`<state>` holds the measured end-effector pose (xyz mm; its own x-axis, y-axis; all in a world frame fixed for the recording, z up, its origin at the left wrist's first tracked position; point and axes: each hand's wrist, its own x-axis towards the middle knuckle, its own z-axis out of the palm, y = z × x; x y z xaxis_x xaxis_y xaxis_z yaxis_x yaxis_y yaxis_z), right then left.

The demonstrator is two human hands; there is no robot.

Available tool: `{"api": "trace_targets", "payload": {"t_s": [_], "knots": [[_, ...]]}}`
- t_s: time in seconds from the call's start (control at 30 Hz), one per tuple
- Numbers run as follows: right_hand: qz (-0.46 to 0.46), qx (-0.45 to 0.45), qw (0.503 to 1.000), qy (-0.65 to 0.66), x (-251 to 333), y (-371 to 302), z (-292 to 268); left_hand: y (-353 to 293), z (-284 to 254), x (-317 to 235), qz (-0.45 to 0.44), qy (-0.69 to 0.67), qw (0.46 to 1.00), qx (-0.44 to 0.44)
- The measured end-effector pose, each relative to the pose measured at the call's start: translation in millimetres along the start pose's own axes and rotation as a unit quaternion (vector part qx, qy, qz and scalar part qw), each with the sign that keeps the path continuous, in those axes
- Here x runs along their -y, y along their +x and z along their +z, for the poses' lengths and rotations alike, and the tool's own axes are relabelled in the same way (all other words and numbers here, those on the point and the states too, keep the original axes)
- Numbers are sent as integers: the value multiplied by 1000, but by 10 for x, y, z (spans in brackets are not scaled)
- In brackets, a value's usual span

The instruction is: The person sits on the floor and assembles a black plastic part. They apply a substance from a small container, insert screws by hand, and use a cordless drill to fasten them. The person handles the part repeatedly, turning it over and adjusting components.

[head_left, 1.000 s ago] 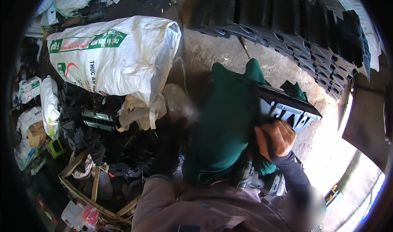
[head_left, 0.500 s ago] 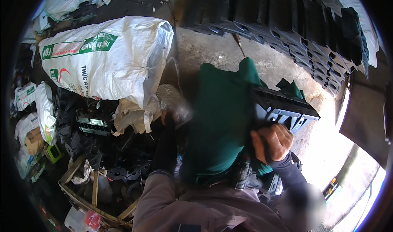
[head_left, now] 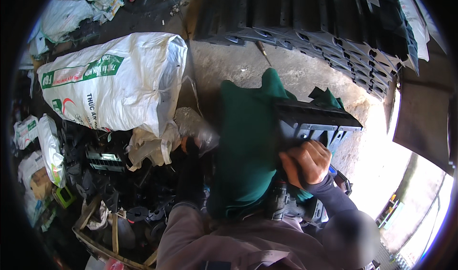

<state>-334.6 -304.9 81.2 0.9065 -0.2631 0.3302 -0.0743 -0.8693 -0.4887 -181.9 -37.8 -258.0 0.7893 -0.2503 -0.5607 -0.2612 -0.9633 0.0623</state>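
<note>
A black plastic part [head_left: 317,119] with a row of slots along its edge lies across my right thigh, over the green cloth covering my lap. My right hand [head_left: 309,160] curls its fingers around the part's near edge, steadying it. On the left, my left arm reaches down to a clear plastic bag [head_left: 193,124]. Only a bit of my left hand [head_left: 190,145] shows beside that bag; its fingers are hidden and smeared, so what they hold is unclear. Below the right hand, a cordless drill [head_left: 285,204] rests against my lap.
A large white woven sack [head_left: 114,84] lies at the left, a crumpled beige bag [head_left: 150,146] by its mouth. Black parts [head_left: 305,17] are stacked in a row at the far right. A screwdriver [head_left: 263,54] lies on the concrete. A wooden-framed crate [head_left: 107,253] stands at lower left.
The view has shifted slightly, so the sack sits lower and everything lies a little further left. My right hand keeps its place on the black part; my left hand stays by the clear bag.
</note>
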Motion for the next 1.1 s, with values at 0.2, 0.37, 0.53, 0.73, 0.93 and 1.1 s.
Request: {"api": "trace_targets", "payload": {"t_s": [0.2, 0.37, 0.53, 0.73, 0.93, 1.1], "knots": [[18, -41, 998, 45, -15, -27, -62, -388, -620, -97, 40, -101, 993, -45], [62, -147, 985, 63, 9, -53, -181, -1322, -1767, -570, 173, -558, 810, -41], [62, -183, 979, 62, 36, -60, -120, -1787, -2486, -1403, 353, -495, 790, -79], [101, -200, 969, 108, 36, -347, -170, -1776, -2574, -1720, 318, -461, 826, -69], [77, -209, 965, 139, -59, -478, -182, -1810, -2568, -1717, 321, -424, 843, -73], [83, -206, 963, 154, -84, -517, -150, -1804, -2520, -1733, 328, -314, 875, -169]]}}
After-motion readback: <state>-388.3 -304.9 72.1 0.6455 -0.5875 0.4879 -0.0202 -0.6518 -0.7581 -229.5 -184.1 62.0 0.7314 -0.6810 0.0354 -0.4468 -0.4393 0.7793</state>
